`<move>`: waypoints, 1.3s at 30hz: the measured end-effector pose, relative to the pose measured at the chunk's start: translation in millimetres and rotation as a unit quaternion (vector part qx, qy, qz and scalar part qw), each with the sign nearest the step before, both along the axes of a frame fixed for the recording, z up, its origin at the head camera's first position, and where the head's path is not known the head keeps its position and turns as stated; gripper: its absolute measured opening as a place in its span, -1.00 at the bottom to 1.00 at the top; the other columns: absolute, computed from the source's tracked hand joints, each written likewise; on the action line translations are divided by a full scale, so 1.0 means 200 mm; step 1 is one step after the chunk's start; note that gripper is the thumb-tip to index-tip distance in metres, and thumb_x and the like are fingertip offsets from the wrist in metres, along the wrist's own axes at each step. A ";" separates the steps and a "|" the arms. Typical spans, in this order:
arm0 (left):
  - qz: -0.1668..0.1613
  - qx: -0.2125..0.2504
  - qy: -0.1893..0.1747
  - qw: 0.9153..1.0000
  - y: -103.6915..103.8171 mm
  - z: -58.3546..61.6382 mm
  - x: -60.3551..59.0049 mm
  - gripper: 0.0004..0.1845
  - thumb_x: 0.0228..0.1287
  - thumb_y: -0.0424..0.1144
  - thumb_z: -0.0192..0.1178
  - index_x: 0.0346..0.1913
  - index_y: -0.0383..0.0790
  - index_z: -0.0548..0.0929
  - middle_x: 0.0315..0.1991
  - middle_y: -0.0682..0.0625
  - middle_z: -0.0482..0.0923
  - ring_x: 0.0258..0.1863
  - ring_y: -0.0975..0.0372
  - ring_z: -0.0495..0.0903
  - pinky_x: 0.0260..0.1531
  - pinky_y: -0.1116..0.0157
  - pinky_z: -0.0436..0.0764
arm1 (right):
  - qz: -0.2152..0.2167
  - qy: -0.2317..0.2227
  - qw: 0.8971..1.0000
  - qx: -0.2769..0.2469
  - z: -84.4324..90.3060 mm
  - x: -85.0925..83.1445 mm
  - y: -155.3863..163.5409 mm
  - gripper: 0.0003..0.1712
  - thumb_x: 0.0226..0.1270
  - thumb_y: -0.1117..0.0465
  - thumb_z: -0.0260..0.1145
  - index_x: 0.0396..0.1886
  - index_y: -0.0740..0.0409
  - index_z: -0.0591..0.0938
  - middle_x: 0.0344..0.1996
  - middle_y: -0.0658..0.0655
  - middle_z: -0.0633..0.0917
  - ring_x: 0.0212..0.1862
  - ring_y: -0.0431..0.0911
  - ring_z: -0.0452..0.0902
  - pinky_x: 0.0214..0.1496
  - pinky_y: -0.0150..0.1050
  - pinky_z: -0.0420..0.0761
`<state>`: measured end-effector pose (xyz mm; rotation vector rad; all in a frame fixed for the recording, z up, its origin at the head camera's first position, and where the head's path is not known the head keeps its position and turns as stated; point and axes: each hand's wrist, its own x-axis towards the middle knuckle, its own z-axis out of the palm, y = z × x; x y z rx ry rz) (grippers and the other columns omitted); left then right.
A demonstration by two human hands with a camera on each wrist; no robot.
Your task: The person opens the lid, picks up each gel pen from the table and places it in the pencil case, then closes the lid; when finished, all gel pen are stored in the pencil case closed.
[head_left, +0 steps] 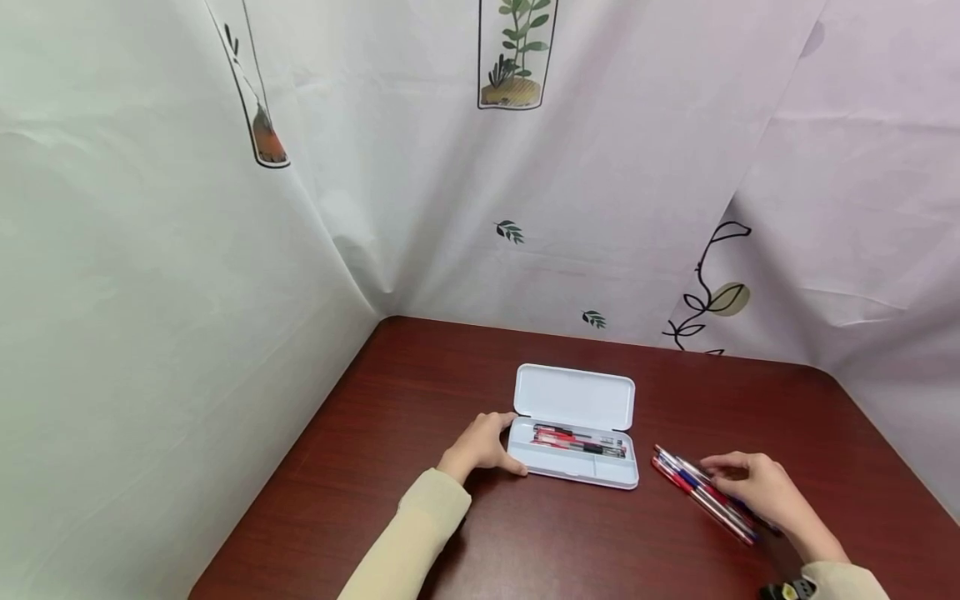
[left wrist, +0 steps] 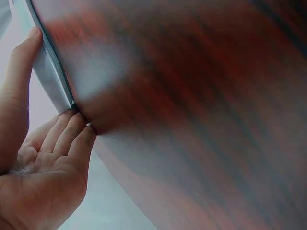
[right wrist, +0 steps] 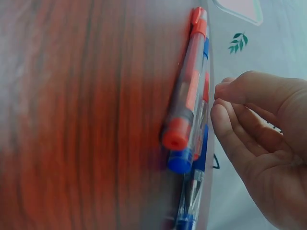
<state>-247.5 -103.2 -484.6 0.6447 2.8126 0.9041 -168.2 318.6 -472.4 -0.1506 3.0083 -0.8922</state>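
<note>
On the red-brown table point(head_left: 540, 533), walled by plant-printed cloth point(head_left: 420, 208), lie pens point(head_left: 693, 485).

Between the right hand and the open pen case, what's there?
Beside the right hand lie loose pens, then a strip of bare tabletop up to the pen case; the head view shows this.

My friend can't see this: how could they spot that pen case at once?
Start with the glossy, reddish-brown table, then the person's bare left hand. Just right of it, held at one end, lies the pale, rectangular, plastic-looking pen case. Unlike the loose pile of slim pens with red and blue parts farther right, it is a flat box with its lid open.
</note>
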 end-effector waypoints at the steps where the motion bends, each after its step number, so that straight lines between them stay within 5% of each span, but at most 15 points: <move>1: 0.000 0.000 0.000 1.000 0.00 0.00 0.00 -0.06 -0.38 -0.02 0.68 0.21 -0.24 0.56 0.04 -0.09 0.65 0.02 0.11 0.60 0.09 0.17 0.55 | 0.000 -0.001 1.000 -0.002 0.00 0.00 0.00 -0.71 0.14 0.28 0.42 -0.10 0.13 0.75 -0.27 0.06 0.77 -0.33 -0.46 0.54 -0.32 -0.40 0.53; 14: 0.002 0.000 -0.004 1.000 0.00 0.00 -0.01 -0.06 -0.36 -0.02 0.68 0.23 -0.25 0.55 0.08 -0.09 0.64 0.06 0.11 0.59 0.11 0.16 0.54 | -0.017 -0.045 0.999 0.023 0.00 -0.02 0.03 -0.74 0.10 0.32 0.44 -0.16 0.24 0.75 -0.33 0.09 0.76 -0.37 -0.23 0.57 -0.33 -0.29 0.55; 39: 0.001 -0.002 -0.005 1.000 0.00 0.00 0.00 -0.06 -0.36 -0.02 0.68 0.22 -0.25 0.56 0.06 -0.10 0.64 0.03 0.12 0.60 0.09 0.18 0.55 | 0.000 -0.020 1.000 0.023 0.02 -0.03 0.00 -0.75 0.17 0.25 0.43 -0.13 0.15 0.76 -0.30 0.06 0.77 -0.37 -0.36 0.51 -0.34 -0.34 0.49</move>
